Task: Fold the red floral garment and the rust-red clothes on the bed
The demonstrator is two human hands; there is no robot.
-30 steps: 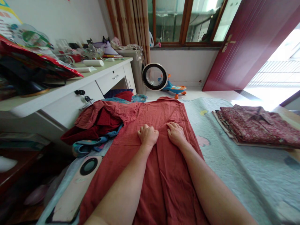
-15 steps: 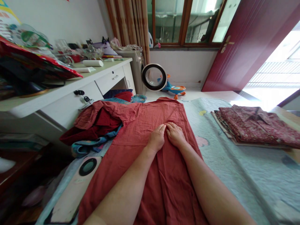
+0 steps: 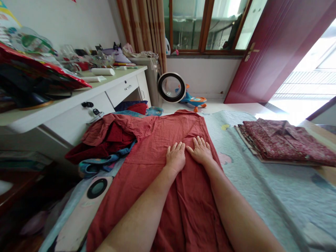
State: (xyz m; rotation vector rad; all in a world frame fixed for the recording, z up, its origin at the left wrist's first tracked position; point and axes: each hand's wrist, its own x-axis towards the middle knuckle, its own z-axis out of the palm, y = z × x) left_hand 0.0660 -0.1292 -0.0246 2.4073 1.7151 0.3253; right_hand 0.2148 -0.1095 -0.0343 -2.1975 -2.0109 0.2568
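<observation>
Pale blue blanket [image 3: 262,199] covers the surface under the hands, and daylight enters from the doorway at right. Left grip [image 3: 175,155] and right grip [image 3: 201,150] are both open, palms down, with the fingers stretched out and slightly spread, side by side. Directly under them lies the red shirt [image 3: 149,152], touched by both; its collar points away from the person, and one sleeve is bunched toward the left. Beside this sleeve are dark red cloth [image 3: 89,152] and blue patterned cloth [image 3: 101,164]. Nearer the person, at left, a pale flat panel [image 3: 81,217] carries greenish marks, too small to read. Well apart at right is a pile of folded clothes [image 3: 286,143]. On the white desk [image 3: 73,101], the red package [image 3: 34,66] has printing which is too blurred to read.
</observation>
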